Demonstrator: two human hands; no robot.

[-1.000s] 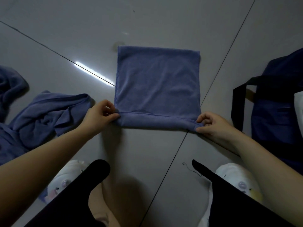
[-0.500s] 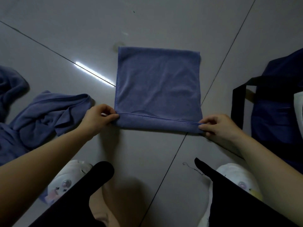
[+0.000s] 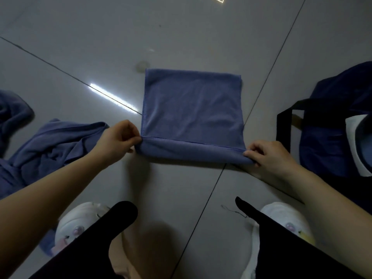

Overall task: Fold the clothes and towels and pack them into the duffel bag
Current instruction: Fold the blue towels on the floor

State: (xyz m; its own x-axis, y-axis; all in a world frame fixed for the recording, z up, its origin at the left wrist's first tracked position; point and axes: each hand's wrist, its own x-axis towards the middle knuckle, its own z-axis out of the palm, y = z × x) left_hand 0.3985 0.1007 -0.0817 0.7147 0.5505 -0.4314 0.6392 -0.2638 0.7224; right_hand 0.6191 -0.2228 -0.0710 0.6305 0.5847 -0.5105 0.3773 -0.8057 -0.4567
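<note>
- A blue-grey terry towel (image 3: 193, 109), folded to a near-square, lies flat on the grey glossy tiled floor (image 3: 100, 47) in the middle of the view, straddling a dark grout line.
- Its near edge is doubled over into a narrow band that runs from one hand to the other.
- The left hand (image 3: 118, 138) pinches the near left corner of that band, thumb and forefinger closed on the cloth, the other fingers curled in.
- The right hand (image 3: 267, 156) pinches the near right corner in the same way, fingertips pressed on the fold, knuckles up.
- The two hands sit well apart, one at each end of the folded band, both low at the floor.
- To the left, a crumpled heap of blue-grey cloth (image 3: 50, 150) lies on the floor just behind the left forearm; a further dark blue bundle (image 3: 12, 113) lies at the left edge.
- To the right stands a navy fabric duffel bag (image 3: 330, 141) with a black webbing strap (image 3: 283, 125) looped at its near side; a piece of white fabric (image 3: 356, 146) shows in its opening.
- The bag is near the right hand but not touching it.
- At the bottom, black trouser legs (image 3: 96, 238) and white shoes (image 3: 281, 218) frame the floor.
</note>
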